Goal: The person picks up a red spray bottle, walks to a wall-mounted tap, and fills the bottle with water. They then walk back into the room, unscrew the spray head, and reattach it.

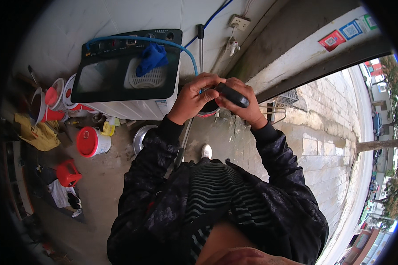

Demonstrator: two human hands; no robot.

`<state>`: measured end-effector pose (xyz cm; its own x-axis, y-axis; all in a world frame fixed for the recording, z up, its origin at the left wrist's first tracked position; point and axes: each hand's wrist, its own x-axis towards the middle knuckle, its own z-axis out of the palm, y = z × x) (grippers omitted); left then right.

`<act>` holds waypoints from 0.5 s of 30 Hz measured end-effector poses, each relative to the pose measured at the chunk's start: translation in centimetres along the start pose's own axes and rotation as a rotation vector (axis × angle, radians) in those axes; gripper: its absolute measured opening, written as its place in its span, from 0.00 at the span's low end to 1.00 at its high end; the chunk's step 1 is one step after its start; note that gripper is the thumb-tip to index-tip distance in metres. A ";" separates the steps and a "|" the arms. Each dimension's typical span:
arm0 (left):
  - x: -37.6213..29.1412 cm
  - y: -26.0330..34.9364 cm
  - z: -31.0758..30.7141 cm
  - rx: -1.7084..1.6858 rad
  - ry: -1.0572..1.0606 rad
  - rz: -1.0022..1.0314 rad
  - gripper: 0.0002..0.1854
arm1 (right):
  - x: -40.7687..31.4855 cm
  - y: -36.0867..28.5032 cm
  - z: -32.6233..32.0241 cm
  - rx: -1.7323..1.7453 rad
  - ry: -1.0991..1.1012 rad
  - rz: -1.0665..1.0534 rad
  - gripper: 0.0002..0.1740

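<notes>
In front of me, both hands meet in mid-air. My right hand point(240, 99) grips a dark, rounded object point(233, 95) that I cannot identify. My left hand point(197, 96) is close beside it, thumb and fingers curled towards the object's upper end; whether it holds a part of it is hidden. Behind and below the hands a dark bucket point(209, 107) shows partly. Left of them stands a twin-tub washing machine point(129, 107), with a blue cloth point(152, 59) and a light-blue hose point(142, 38) lying on its top.
A metal pole point(201, 53) rises behind my hands, near a wall tap point(232, 47) and a socket point(240, 22). On the floor to the left are a metal basin point(142, 139), a red-lidded bucket point(94, 142), a red plastic stool point(68, 173) and several more buckets. Paving and a street lie right.
</notes>
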<state>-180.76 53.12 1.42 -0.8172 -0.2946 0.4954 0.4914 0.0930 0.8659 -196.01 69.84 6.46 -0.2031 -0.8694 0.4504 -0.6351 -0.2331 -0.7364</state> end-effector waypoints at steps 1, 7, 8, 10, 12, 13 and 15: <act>0.0 0.5 -0.1 0.092 -0.033 0.021 0.24 | -0.2 0.0 0.3 -0.017 0.006 -0.041 0.18; -1.0 2.7 0.7 0.098 -0.065 -0.003 0.19 | -1.4 0.7 0.9 -0.032 0.026 -0.207 0.25; -0.9 2.9 0.8 0.164 -0.068 0.046 0.18 | -1.6 0.9 0.9 -0.035 0.027 -0.226 0.26; -0.6 3.2 1.1 0.295 -0.070 0.151 0.16 | -2.1 0.9 1.2 -0.026 0.041 -0.207 0.26; -0.4 3.3 1.4 0.313 -0.076 0.167 0.15 | -2.4 1.0 1.6 0.002 0.064 -0.200 0.25; -0.3 3.4 1.5 0.323 -0.077 0.173 0.15 | -2.6 1.0 1.9 0.021 0.075 -0.199 0.24; -0.2 3.3 1.8 0.336 -0.084 0.182 0.15 | -2.9 1.1 2.2 0.059 0.091 -0.188 0.23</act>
<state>-179.55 55.18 4.32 -0.7542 -0.1666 0.6351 0.5162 0.4473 0.7304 -194.46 71.11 3.22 -0.1534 -0.7659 0.6243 -0.6243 -0.4146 -0.6621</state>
